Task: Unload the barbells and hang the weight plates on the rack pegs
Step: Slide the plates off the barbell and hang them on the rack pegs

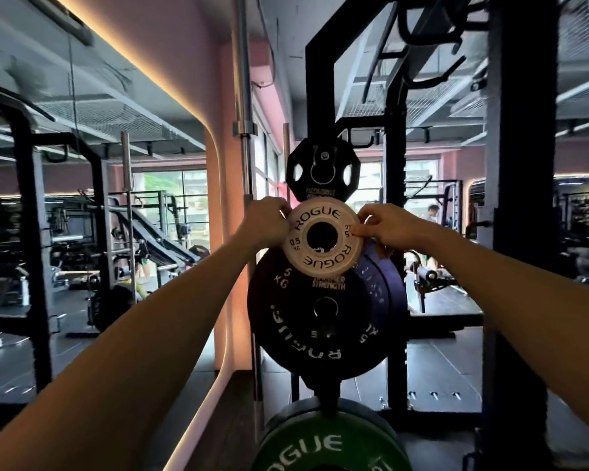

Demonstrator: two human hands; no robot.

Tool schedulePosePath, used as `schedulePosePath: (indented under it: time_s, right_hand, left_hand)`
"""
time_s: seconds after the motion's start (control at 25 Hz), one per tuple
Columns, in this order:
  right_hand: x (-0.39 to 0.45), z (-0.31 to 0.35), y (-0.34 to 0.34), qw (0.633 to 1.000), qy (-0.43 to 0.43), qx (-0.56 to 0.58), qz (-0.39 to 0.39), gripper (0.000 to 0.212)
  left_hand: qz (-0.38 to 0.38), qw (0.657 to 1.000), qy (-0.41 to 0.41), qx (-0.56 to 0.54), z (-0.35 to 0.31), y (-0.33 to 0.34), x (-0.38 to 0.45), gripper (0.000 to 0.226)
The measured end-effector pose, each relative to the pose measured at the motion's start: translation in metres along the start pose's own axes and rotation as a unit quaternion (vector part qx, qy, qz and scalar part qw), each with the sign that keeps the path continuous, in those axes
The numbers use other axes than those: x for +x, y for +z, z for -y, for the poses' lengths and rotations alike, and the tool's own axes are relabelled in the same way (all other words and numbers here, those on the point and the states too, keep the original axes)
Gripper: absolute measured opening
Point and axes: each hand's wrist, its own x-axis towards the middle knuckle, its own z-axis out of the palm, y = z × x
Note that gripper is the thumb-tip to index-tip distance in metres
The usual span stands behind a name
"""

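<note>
Head view shows two bare arms reaching out toward a dark rack (393, 164) in a gym. Both hands hold one small white plate (321, 240) up in front of the rack. It says ROGUE and 0.5 KG on it and has a big round hole in the middle. The left hand (265, 222) pinches the plate's left edge with curled fingers. The right hand (390, 225) pinches the right edge the same way. The plate sits between a black plate with handle holes (322, 170) above and a big black 5 KG plate (315, 312) below, and it covers a bit of each. More dark plates (386, 283) hang behind the big one, and a green plate (323, 440) hangs at the bottom. I cannot tell which peg the white plate is meant for, or if it is on one yet. This plate looks very light, so I think one hand could carry it. It looks hard and smooth, so it will not bend, but it may slip. The rim is a good place to hold, on both sides. That keeps the hole free so it can slide onto a peg.
</note>
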Motion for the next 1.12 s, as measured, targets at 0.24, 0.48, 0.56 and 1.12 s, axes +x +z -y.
schedulePosePath:
  time_s: [0.24, 0.48, 0.56, 1.12]
  right_hand:
    - [0.026, 0.020, -0.049, 0.999, -0.045, 0.021, -0.024, 0.016]
    - [0.059, 0.033, -0.078, 0.996, -0.071, 0.031, -0.052, 0.013]
    - [0.072, 0.036, -0.084, 0.994, -0.077, 0.042, -0.062, 0.012]
    - [0.176, -0.018, -0.063, 0.990, -0.056, 0.054, -0.121, 0.015]
  left_hand:
    - [-0.051, 0.998, 0.010, -0.025, -0.031, -0.028, 0.043, 0.017]
    - [-0.083, 0.996, 0.023, -0.038, -0.040, -0.044, 0.089, 0.021]
    - [-0.088, 0.995, 0.029, -0.042, -0.040, -0.047, 0.107, 0.021]
    - [-0.108, 0.993, 0.045, 0.006, 0.007, 0.023, 0.203, 0.020]
